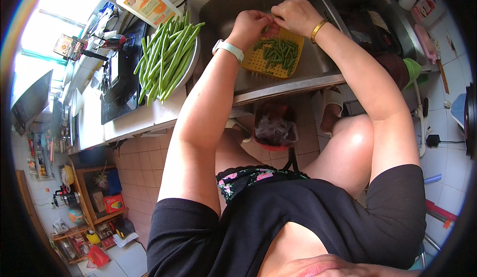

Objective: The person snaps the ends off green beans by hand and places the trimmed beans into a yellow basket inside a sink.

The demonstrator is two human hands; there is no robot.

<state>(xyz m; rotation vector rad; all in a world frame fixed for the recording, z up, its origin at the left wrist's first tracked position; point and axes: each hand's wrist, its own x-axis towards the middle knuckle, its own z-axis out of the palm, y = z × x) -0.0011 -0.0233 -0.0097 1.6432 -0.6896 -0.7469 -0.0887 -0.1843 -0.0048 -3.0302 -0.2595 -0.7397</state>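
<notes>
In the steel sink (220,23), my left hand (253,25) and my right hand (298,16) meet above a yellow perforated plastic basket (257,65). Both hands are closed on a short piece of green bean (266,28), most of it hidden by my fingers. Cut green bean pieces (281,55) lie in the basket below. Left of the sink, a heap of long whole green beans (167,57) fills a pale bowl (190,68) on the counter.
A white bottle with an orange label (149,3) stands behind the bowl. A black cooktop (125,90) lies further left. The second sink basin (395,10) holds dark containers. Under the sink edge stands a red bin (274,148) with a plastic bag.
</notes>
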